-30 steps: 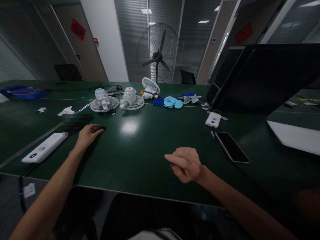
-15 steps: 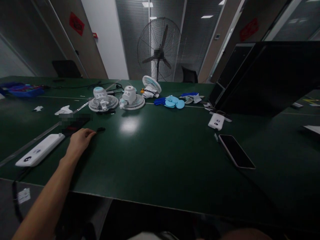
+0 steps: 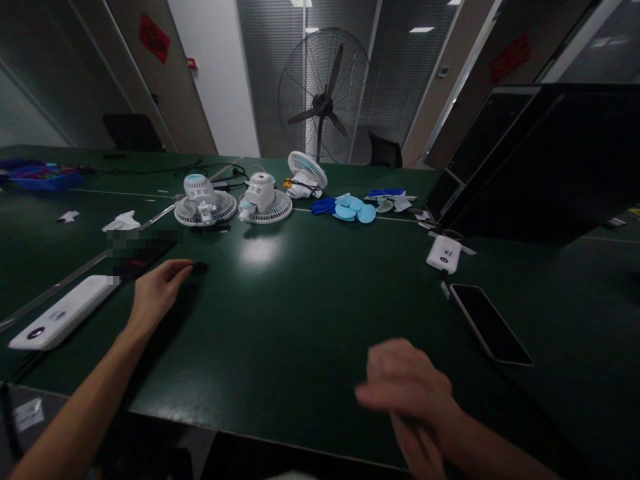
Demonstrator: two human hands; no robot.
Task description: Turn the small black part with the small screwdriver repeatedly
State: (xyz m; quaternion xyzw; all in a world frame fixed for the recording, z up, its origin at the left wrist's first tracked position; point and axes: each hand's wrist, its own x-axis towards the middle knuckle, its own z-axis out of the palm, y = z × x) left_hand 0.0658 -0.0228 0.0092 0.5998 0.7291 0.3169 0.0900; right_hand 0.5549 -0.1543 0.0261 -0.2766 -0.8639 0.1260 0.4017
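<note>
My left hand (image 3: 157,293) rests low over the green table (image 3: 280,313) at the left, its fingertips pinched on a small black object (image 3: 200,267) too dark to name. Beside that hand lie a flat dark item (image 3: 150,259) and a white power bank (image 3: 67,312). Above the near right part of the table is my right hand (image 3: 407,387), blurred by motion; its fingers look bent, and I cannot make out anything in them. A phone (image 3: 490,323) lies to its right, with a smaller white power bank (image 3: 444,254) just behind the phone.
White desk fans (image 3: 206,203), (image 3: 265,200) and a third fan (image 3: 306,177) stand farther back. Light-blue fan blades (image 3: 354,209) lie beside blue gloves (image 3: 323,206). A large dark box-like object (image 3: 540,167) fills the back right. White scraps (image 3: 121,221) lie at left.
My right hand has come into view from the lower right. My left hand stays at the small black object, which sits slightly nearer in the picture. The view has shifted a little.
</note>
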